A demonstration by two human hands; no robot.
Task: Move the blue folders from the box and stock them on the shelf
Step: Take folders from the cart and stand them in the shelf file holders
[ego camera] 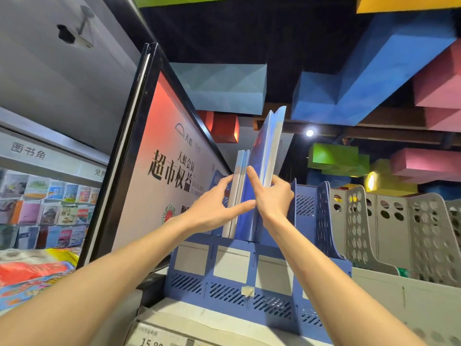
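Note:
A tall blue folder (268,146) stands upright and tilts to the right in a slot of the blue file rack (232,290) on the top shelf. My right hand (272,198) grips its lower edge, with the index finger stretched up along its left face. Two shorter blue folders (239,171) stand in the slot to the left. My left hand (219,206) holds these from the side, fingers behind them and thumb across the front. The box is not in view.
A large poster board (159,171) in a black frame stands close on the left of the rack. Grey file racks (409,226) line the shelf to the right. A price label (152,339) sits at the shelf's front edge. Book displays (45,208) fill the far left.

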